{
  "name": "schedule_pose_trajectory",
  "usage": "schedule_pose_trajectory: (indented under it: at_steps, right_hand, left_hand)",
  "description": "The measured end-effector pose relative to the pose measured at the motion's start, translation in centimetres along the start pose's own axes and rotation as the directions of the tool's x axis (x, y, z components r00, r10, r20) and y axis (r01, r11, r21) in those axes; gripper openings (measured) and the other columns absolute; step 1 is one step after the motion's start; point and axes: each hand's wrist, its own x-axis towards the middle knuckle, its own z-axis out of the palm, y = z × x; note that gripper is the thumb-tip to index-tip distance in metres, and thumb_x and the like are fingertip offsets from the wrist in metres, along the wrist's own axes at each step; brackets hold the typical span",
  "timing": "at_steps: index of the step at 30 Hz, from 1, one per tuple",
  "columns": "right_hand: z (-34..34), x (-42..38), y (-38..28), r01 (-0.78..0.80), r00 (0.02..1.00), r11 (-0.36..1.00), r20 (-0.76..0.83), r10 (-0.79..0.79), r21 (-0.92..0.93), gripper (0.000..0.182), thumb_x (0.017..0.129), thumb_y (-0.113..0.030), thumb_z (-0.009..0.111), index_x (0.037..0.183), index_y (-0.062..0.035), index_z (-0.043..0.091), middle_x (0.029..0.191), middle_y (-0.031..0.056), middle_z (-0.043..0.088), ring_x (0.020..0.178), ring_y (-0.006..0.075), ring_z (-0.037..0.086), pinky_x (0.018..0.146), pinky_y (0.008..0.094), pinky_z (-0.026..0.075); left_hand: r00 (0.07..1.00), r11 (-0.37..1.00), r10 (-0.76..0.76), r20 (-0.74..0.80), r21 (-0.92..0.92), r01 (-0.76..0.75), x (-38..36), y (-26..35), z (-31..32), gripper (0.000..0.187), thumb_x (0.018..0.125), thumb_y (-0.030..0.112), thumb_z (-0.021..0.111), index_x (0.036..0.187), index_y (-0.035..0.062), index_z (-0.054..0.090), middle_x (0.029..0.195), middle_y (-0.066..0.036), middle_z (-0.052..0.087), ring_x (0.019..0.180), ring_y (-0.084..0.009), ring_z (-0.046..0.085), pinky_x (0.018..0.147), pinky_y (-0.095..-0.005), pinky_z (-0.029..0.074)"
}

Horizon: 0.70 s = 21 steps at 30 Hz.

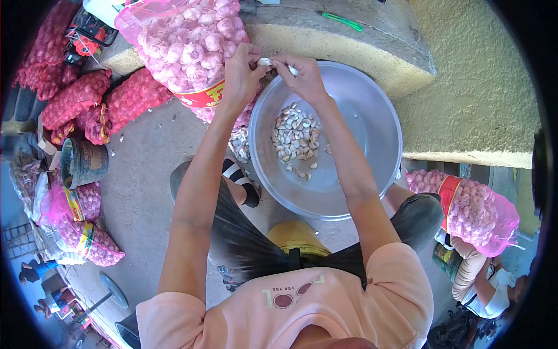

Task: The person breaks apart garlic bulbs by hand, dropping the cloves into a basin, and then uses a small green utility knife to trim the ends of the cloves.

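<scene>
My left hand (240,74) pinches a pale garlic clove (264,61) between thumb and fingertips. From the other side, the fingertips of my right hand (303,77) meet the same clove. A second garlic clove (293,71) is tucked in the fingers of my right hand. Both hands are above the far left rim of a wide grey basin (372,125). Loose garlic cloves (296,132) lie in a pile on the basin's left side. Against my left hand's far side stands a pink mesh sack of garlic bulbs (192,49).
A concrete ledge (383,43) holding a green cutter (343,22) runs behind the basin. Red mesh sacks (136,99) and a dark bucket (84,163) stand at left. Peelings (239,144) lie beside the basin. At right, another garlic sack (465,209) is near a seated person (488,285).
</scene>
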Motion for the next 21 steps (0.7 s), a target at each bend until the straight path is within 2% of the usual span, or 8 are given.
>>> schedule_pose_trajectory:
  at_steps: [2, 4, 11, 14, 16, 17, 19, 21]
  right_hand:
    - [-0.2, -0.1, 0.1, -0.003, 1.0, 1.0, 0.011, 0.003, 0.015, 0.015, 0.084, -0.012, 0.061, 0.094, -0.0037, 0.069, 0.08, 0.0155, 0.067, 0.07, 0.0245, 0.065, 0.065, 0.0315, 0.049]
    - [-0.4, 0.0, 0.0, -0.037, 0.998, 0.996, 0.051, 0.042, -0.084, 0.014, 0.082, -0.012, 0.063, 0.09, -0.003, 0.069, 0.077, 0.0154, 0.066, 0.067, 0.0259, 0.065, 0.062, 0.0325, 0.049]
    - [-0.8, 0.0, -0.3, 0.007, 0.996, 0.982, 0.091, 0.011, -0.19, 0.014, 0.078, -0.012, 0.064, 0.088, -0.0037, 0.069, 0.076, 0.0154, 0.065, 0.065, 0.0291, 0.063, 0.06, 0.034, 0.049]
    - [-0.5, 0.1, 0.3, 0.037, 0.995, 0.987, 0.093, -0.022, -0.156, 0.014, 0.079, -0.011, 0.064, 0.088, -0.0021, 0.068, 0.074, 0.0141, 0.065, 0.063, 0.0219, 0.064, 0.059, 0.0331, 0.049]
    - [0.1, 0.2, 0.4, -0.139, 0.989, 0.99, 0.054, 0.139, -0.001, 0.015, 0.083, -0.015, 0.065, 0.09, -0.0015, 0.068, 0.077, 0.0091, 0.068, 0.064, 0.0125, 0.062, 0.057, 0.0295, 0.049]
    - [0.1, 0.2, 0.5, -0.139, 0.989, 0.99, 0.055, 0.139, -0.001, 0.015, 0.083, -0.015, 0.065, 0.09, -0.0015, 0.068, 0.077, 0.0091, 0.068, 0.064, 0.0125, 0.062, 0.057, 0.0295, 0.049]
    - [0.1, 0.3, -0.9, -0.377, 0.926, 0.895, 0.112, 0.36, 0.237, 0.02, 0.086, -0.021, 0.066, 0.093, -0.0018, 0.068, 0.083, 0.0036, 0.068, 0.069, 0.007, 0.059, 0.058, 0.0253, 0.049]
    - [0.5, -0.2, -0.9, -0.413, 0.911, 0.872, 0.127, 0.393, 0.263, 0.022, 0.088, -0.025, 0.065, 0.094, -0.0032, 0.068, 0.083, 0.0021, 0.067, 0.069, 0.0073, 0.059, 0.057, 0.0238, 0.049]
  left_hand:
    - [1.0, 1.0, -0.007, 0.005, 0.001, 0.007, -0.1, -0.1, 0.1, 0.033, 0.071, 0.0, 0.07, 0.098, -0.005, 0.052, 0.083, -0.022, 0.066, 0.072, -0.0261, 0.065, 0.063, -0.0356, 0.05]
    - [1.0, 1.0, -0.013, 0.01, 0.003, 0.013, -0.1, 0.2, 0.0, 0.033, 0.071, 0.0, 0.07, 0.098, -0.0053, 0.051, 0.084, -0.022, 0.066, 0.072, -0.026, 0.065, 0.063, -0.0359, 0.05]
    - [0.998, 0.994, 0.054, 0.033, 0.094, -0.056, -0.7, 1.0, 0.2, 0.03, 0.073, -0.003, 0.066, 0.098, -0.0052, 0.05, 0.086, -0.023, 0.065, 0.078, -0.0348, 0.065, 0.068, -0.0397, 0.049]
    - [0.996, 0.993, 0.079, 0.042, 0.083, -0.082, -0.7, 1.0, 0.2, 0.029, 0.073, -0.004, 0.065, 0.098, -0.0047, 0.05, 0.085, -0.023, 0.064, 0.079, -0.0355, 0.065, 0.069, -0.0396, 0.049]
    - [0.995, 0.992, 0.099, 0.022, 0.078, -0.1, -0.5, 0.7, 0.1, 0.029, 0.072, -0.004, 0.065, 0.097, -0.0045, 0.05, 0.084, -0.022, 0.064, 0.078, -0.0348, 0.065, 0.069, -0.0389, 0.049]
    - [0.994, 0.992, 0.112, 0.003, 0.056, -0.112, -0.3, 0.4, 0.2, 0.03, 0.072, -0.005, 0.065, 0.098, -0.0044, 0.05, 0.084, -0.022, 0.064, 0.078, -0.0345, 0.065, 0.068, -0.0381, 0.05]
    - [0.992, 0.992, 0.125, -0.019, 0.033, -0.124, -0.3, 0.9, 0.1, 0.03, 0.072, -0.005, 0.065, 0.098, -0.0044, 0.05, 0.085, -0.021, 0.064, 0.077, -0.0342, 0.065, 0.068, -0.0372, 0.05]
    - [0.996, 0.998, 0.063, 0.063, 0.008, -0.064, -0.8, 1.7, 0.0, 0.034, 0.071, -0.005, 0.067, 0.1, -0.0036, 0.05, 0.089, -0.021, 0.064, 0.081, -0.0329, 0.065, 0.069, -0.035, 0.05]
